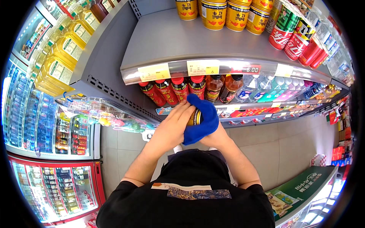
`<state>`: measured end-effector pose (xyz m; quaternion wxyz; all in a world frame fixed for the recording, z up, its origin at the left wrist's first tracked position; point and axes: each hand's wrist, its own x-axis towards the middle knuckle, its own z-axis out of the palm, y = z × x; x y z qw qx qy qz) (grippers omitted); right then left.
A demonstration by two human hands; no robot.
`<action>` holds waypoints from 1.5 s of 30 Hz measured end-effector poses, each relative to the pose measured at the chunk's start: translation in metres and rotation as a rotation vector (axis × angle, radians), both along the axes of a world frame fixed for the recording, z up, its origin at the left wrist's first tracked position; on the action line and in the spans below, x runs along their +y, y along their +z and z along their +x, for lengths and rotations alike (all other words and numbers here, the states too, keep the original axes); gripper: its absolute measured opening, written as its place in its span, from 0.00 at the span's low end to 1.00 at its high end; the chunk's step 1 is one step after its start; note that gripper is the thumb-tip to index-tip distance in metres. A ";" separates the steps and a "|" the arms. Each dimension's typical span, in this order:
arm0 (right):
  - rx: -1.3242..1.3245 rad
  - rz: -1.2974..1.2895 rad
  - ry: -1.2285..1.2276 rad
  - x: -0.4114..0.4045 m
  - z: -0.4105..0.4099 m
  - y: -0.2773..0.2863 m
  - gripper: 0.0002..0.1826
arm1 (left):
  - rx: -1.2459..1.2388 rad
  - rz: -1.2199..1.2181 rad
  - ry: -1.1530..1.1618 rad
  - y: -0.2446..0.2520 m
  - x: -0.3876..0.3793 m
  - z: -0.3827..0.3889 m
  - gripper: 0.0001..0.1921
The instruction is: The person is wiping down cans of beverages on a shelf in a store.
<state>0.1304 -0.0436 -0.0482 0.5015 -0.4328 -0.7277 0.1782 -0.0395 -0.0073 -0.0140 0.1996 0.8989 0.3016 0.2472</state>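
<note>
In front of my chest, my left hand [174, 123] is wrapped around a gold drink can [195, 118] with a dark rim. A blue cloth [206, 122] curves around the can's right side and beyond its end. My right hand [216, 136] is behind the cloth and holds it against the can; its fingers are hidden. Just past my hands stand red-capped bottles [179, 87] on the second shelf. Several gold Red Bull cans [213, 14] stand toward the back of the grey upper shelf [182, 37].
The upper shelf's price-tag edge [176, 70] juts out just beyond my hands. Red soda cans [296, 45] stand at the right. Bottles of yellow oil [61, 68] line the left shelf, with clear hanging packs [108, 114] below. A green-topped counter [305, 185] is at lower right.
</note>
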 end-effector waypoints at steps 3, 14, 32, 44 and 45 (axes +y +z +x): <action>0.002 0.068 -0.023 -0.001 -0.001 0.000 0.40 | 0.049 0.027 0.007 0.000 -0.002 0.000 0.34; 0.199 0.056 -0.046 -0.006 0.004 0.008 0.25 | 0.089 -0.223 0.047 -0.001 0.000 0.000 0.39; 0.189 0.040 -0.047 -0.007 0.008 0.006 0.28 | 0.036 -0.138 -0.126 0.011 0.022 0.005 0.33; -0.076 0.290 -0.110 -0.007 0.029 -0.011 0.37 | -0.601 -1.393 -0.082 -0.051 0.026 0.019 0.19; -0.044 0.307 -0.139 -0.007 0.026 -0.010 0.35 | -0.552 -1.255 -0.040 -0.052 0.024 0.020 0.20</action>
